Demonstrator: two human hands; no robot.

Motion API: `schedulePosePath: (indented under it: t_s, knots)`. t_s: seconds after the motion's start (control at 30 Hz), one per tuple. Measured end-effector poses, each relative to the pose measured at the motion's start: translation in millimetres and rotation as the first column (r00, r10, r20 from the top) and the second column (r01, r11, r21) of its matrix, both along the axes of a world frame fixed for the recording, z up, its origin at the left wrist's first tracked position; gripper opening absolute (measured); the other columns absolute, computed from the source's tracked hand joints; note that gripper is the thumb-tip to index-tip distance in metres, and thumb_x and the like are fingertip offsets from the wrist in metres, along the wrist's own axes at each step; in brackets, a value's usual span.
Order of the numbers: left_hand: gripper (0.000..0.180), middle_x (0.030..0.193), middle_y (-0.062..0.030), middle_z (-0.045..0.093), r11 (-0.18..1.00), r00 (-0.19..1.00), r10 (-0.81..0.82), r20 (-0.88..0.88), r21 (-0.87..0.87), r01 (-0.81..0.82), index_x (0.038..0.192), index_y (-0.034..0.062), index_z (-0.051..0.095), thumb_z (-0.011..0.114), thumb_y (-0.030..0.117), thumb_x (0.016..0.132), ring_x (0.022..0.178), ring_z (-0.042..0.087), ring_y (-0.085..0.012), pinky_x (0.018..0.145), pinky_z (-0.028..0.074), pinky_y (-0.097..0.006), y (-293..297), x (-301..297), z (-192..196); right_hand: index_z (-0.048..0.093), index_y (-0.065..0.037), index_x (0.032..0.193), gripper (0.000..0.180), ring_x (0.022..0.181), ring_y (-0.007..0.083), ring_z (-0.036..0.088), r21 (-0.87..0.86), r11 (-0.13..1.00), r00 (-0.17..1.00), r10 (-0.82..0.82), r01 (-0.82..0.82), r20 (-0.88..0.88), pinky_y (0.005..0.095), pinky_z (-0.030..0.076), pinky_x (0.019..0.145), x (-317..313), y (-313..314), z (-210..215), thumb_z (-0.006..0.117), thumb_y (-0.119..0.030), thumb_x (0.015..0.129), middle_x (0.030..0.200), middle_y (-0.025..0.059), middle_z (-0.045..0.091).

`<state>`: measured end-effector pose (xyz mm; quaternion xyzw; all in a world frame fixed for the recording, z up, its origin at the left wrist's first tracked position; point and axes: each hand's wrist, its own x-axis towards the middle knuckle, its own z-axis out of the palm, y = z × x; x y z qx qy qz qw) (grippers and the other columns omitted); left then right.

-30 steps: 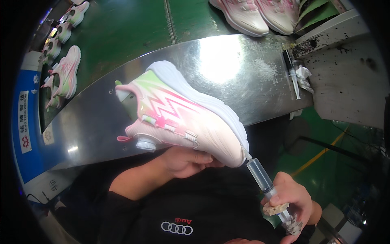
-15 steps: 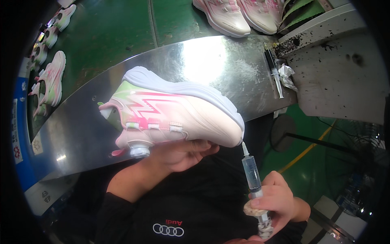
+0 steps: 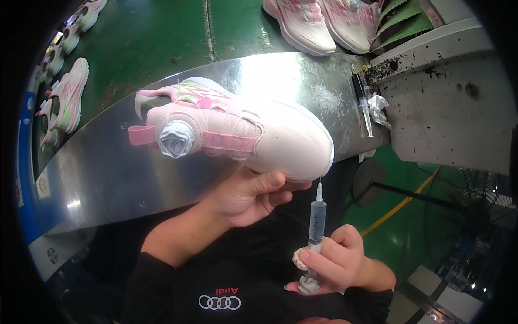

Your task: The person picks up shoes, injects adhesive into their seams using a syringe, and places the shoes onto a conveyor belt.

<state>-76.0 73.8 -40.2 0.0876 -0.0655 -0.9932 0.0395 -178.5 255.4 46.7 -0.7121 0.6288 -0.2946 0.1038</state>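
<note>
A pink and cream sneaker (image 3: 286,137) with a white dial on its tongue lies over the metal plate, its toe pointing right. My left hand (image 3: 251,197) grips it from below at the near side, thumb against the upper and the other fingers partly under the sole. In my right hand (image 3: 334,259) is a syringe (image 3: 317,220) with clear liquid, held upright, fingers closed round its barrel end and plunger. Whitish wrapping covers the syringe's flange and plunger end. Its thin needle meets the edge of the toe, where upper and sole join.
A second, dark-filled syringe (image 3: 361,105) lies on the metal plate (image 3: 108,178) beside crumpled white tissue (image 3: 379,110). More sneakers (image 3: 305,27) stand on the green belt (image 3: 151,38) at the back, others (image 3: 67,100) at left. A grey metal panel (image 3: 448,102) rises at right.
The sneaker has rolled so that its top and dial now face up, where its side showed before. My right hand and the syringe have shifted left, needle still at the toe.
</note>
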Motion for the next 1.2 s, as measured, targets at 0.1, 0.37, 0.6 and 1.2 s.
schedulePosePath:
  t_s: [0.1, 0.37, 0.6, 1.2]
  knots:
    - [0.037, 0.111, -0.0122, 0.059, 1.0, 1.0, -0.004, -0.014, 0.019, 0.005, 0.119, 0.0045, 0.049, 0.061, 0.01, 0.084, 0.102, 0.059, -0.0222, 0.073, 0.055, -0.022, 1.0, -2.3, -1.6, 0.062, -0.011, 0.096, 0.043, 0.054, 0.0142, 0.034, -0.002, 1.0, 0.999, -0.003, 0.003, -0.046, 0.0251, 0.027, 0.05, -1.9, -0.4, -2.8, 0.072, -0.04, 0.066, 0.072, -0.0007, 0.052]
    - [0.038, 0.11, -0.0146, 0.059, 1.0, 1.0, 0.019, -0.001, 0.023, -0.019, 0.118, 0.0031, 0.049, 0.062, 0.007, 0.083, 0.1, 0.06, -0.0245, 0.074, 0.056, -0.026, -1.0, 9.4, -3.3, 0.059, -0.011, 0.093, 0.046, 0.054, 0.0136, 0.035, -0.199, 0.98, 1.0, -0.015, 0.012, -0.01, 0.0255, 0.026, 0.049, 2.5, 0.2, -1.2, 0.075, -0.044, 0.064, 0.071, 0.0001, 0.05]
    - [0.068, 0.123, -0.0135, 0.051, 0.998, 0.985, -0.003, 0.173, 0.069, -0.009, 0.131, 0.0015, 0.035, 0.069, 0.003, 0.072, 0.113, 0.051, -0.0266, 0.096, 0.042, -0.041, 0.1, 110.5, 2.9, 0.047, -0.003, 0.109, 0.076, 0.065, 0.0206, 0.043, -0.145, 0.982, 0.991, -0.11, 0.121, 0.081, 0.0317, 0.033, 0.061, -35.5, -8.6, -31.6, 0.079, -0.049, 0.057, 0.084, 0.0063, 0.053]
    - [0.04, 0.115, -0.0187, 0.055, 0.651, 0.781, 0.613, 0.117, -0.635, -0.416, 0.119, -0.0049, 0.046, 0.05, 0.021, 0.088, 0.106, 0.055, -0.0295, 0.094, 0.043, -0.043, -176.6, 100.8, 16.9, 0.037, -0.002, 0.127, 0.089, 0.101, 0.014, 0.047, 0.164, 0.92, 0.552, -0.348, 0.356, 0.757, 0.0273, 0.038, 0.089, -77.6, -48.7, -72.8, 0.081, -0.043, 0.061, 0.111, 0.0047, 0.048]
